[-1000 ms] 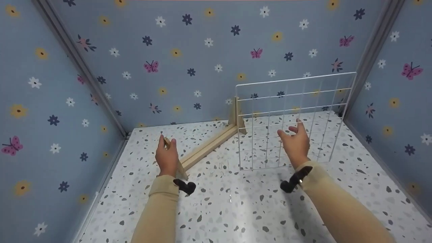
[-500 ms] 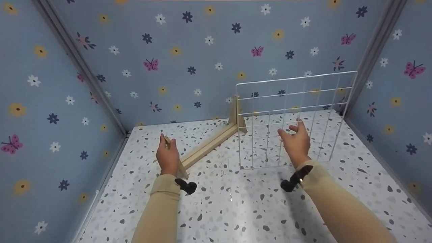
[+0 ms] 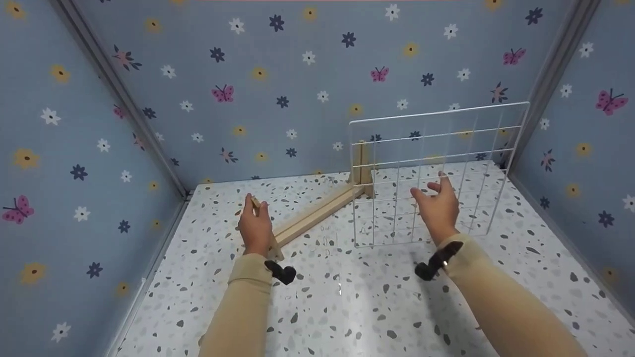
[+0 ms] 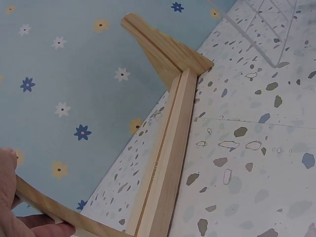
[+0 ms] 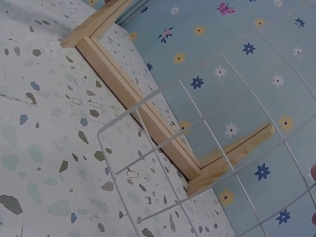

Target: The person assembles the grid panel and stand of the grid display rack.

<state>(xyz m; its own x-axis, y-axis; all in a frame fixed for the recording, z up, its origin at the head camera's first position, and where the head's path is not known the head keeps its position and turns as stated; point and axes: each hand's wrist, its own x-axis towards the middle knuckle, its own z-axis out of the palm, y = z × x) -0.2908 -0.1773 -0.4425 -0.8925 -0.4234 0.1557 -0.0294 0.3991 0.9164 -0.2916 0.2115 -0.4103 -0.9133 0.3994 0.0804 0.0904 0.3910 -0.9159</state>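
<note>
In the head view a pale wooden stand (image 3: 320,215) has a grooved beam lying slantwise on the surface, with an upright at each end. My left hand (image 3: 255,230) grips the near upright between thumb and fingers; the hand hides most of that piece. The far upright (image 4: 158,52) shows its groove in the left wrist view. My right hand (image 3: 439,208) holds a white wire grid panel (image 3: 439,112) by its inner wires. The panel stands upright, its left edge overlapping the far upright in the head view. In the right wrist view, fingertips (image 5: 314,173) barely show at the edge.
Beneath the stand is a white speckled tabletop (image 3: 317,307). A blue flowered back panel (image 3: 307,79) rises close behind the far upright. Similar side panels (image 3: 39,178) stand left and right, joined by grey corner strips.
The wooden stand has shifted right along with my left hand, and its far upright has turned and now sits behind the wire grid's left edge. My right hand and the grid have barely moved.
</note>
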